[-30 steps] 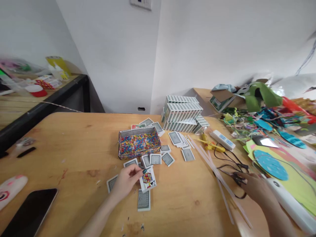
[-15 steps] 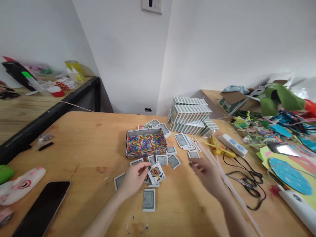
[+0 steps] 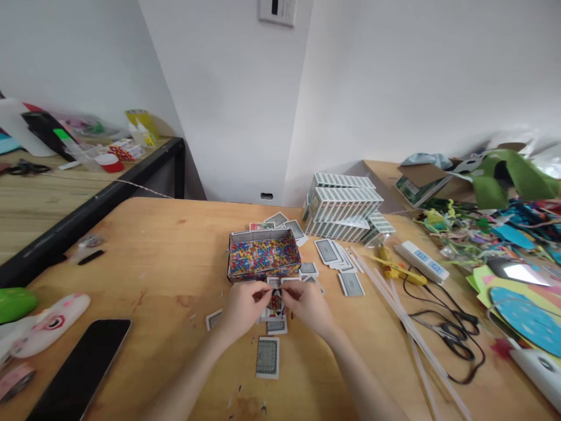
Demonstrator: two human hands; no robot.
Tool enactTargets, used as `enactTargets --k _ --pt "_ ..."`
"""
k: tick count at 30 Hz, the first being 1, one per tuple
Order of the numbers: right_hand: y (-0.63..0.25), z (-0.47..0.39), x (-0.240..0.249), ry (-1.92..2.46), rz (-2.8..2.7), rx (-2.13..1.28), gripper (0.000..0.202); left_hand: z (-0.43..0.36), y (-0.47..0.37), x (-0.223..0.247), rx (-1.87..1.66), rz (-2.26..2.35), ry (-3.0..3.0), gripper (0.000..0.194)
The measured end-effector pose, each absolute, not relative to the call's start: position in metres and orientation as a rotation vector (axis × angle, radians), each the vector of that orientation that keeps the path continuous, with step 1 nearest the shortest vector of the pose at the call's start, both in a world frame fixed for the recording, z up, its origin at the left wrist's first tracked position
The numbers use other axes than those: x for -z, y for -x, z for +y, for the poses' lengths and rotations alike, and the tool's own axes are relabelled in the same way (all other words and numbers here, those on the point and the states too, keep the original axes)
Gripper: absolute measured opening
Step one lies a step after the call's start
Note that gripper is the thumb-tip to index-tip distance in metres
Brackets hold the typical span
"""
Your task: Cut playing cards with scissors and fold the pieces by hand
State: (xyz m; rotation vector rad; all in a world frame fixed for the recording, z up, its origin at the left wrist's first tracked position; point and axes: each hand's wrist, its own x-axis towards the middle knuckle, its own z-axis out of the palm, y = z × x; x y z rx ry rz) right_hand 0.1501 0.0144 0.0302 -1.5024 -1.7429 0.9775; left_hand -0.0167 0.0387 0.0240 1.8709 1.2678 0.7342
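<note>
Now both hands are on it! The right hand (image 3: 307, 304), a second ago out at the black-handled scissors (image 3: 447, 335) on the far right, has swept back across the wooden table (image 3: 175, 269) and pulled up just beside the left hand (image 3: 245, 305). It brings no scissors: they lie on the wood by the black cord (image 3: 438, 301). So a one-handed hold becomes two-handed, and any fine work on the card, I'd judge, now falls to bare fingertips.

And that white-bordered playing card with the colourful court figure (image 3: 275, 304) is right between them, face towards us, just in front of the shallow open box with the multicoloured patterned lining (image 3: 263, 273). Left thumb and forefinger pinch its upper edge; the right pair, tips pressed together, look to be pinching it close alongside.

Nearer the viewer, a grey-backed card (image 3: 267, 358) lies alone, face down.

What's hard to call? Fingers cover both sides of the court card, so whether it's being bent or folded, I can't tell. More cards behind the knuckles show only as slivers. The glossy black phone (image 3: 83, 371) is cut off at the bottom, and the jumble of coloured scraps (image 3: 517, 234) runs out of view at right.
</note>
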Motion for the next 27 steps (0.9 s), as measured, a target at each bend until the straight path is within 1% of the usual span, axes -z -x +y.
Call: enactTargets --k 5,8,11,14,21,24,27 --pt "-0.164 0.017 -0.016 1.413 -1.533 -1.368 0.021 0.041 0.022 -0.025 -0.58 1.151 -1.795 0.031" --pt "-0.166 0.019 -0.009 1.378 -1.401 -1.521 0.017 0.043 0.023 -0.023 -0.515 1.1 -1.737 0.033" --pt "-0.162 0.02 -0.004 1.411 -1.349 -1.489 0.011 0.043 0.019 -0.018 -0.562 1.105 -1.649 0.03" --pt "-0.16 0.02 -0.005 1.435 -1.344 -1.43 0.008 0.043 0.014 -0.016 -0.606 1.142 -1.604 0.027" --pt "-0.167 0.017 -0.01 1.316 -1.289 -1.616 0.019 0.044 0.023 -0.025 -0.487 1.071 -1.557 0.033" --pt "-0.167 0.018 -0.009 1.307 -1.278 -1.658 0.018 0.044 0.026 -0.025 -0.464 1.039 -1.515 0.032" --pt "-0.162 0.02 -0.009 1.343 -1.311 -1.619 0.014 0.044 0.023 -0.02 -0.536 1.064 -1.482 0.028"
